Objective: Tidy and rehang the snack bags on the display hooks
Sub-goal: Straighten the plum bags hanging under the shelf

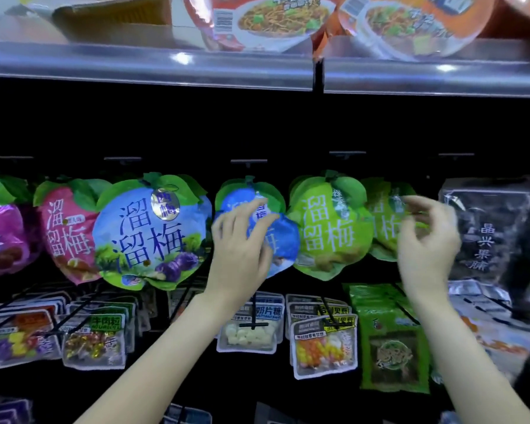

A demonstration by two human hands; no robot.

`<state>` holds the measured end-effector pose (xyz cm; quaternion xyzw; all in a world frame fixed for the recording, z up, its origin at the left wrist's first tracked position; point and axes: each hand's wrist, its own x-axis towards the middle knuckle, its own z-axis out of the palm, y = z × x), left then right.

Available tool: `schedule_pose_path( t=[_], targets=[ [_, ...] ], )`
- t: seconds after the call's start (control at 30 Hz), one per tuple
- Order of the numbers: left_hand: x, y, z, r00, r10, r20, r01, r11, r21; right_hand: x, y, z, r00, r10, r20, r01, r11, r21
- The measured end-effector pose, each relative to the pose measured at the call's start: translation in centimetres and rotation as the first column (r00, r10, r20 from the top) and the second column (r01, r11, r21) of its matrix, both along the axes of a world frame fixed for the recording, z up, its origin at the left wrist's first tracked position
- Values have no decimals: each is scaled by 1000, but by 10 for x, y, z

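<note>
Snack bags are hung in a row at hand height — the small blue bag [283,237] is touched by the straight fingers of the left hand [242,246], lying directly under it. The right hand [426,240] is blurred, loosely curled before the far green bag [383,221] — no grasp can be confirmed.

Noodle bowls [266,21] atop metal shelf [150,64].

溜溜梅 on blue plum bag [152,232], green plum bag [329,228], 晶兴果脯 on dark bag [484,240]
</note>
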<state>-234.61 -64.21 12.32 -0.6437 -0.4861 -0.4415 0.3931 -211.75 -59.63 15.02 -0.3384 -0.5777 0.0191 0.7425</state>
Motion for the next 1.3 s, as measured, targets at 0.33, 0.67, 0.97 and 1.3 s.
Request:
schedule_pose_path(
  t=[0.33,0.67,0.97,1.3],
  targets=[
    [78,35,10,979,184,-87,-193,975,-107,68,89,16,890,67,451,147,895,-422],
    [105,46,-1,906,390,-163,-410,905,-116,67,121,45,870,132,475,119,879,-462],
    [107,49,-7,897,417,-147,-437,887,-150,116,50,73,755,-15,656,151,977,-151],
    [100,39,-3,982,187,18,-184,976,-116,131,19,48,423,220,879,-152,974,-170]
  ],
)
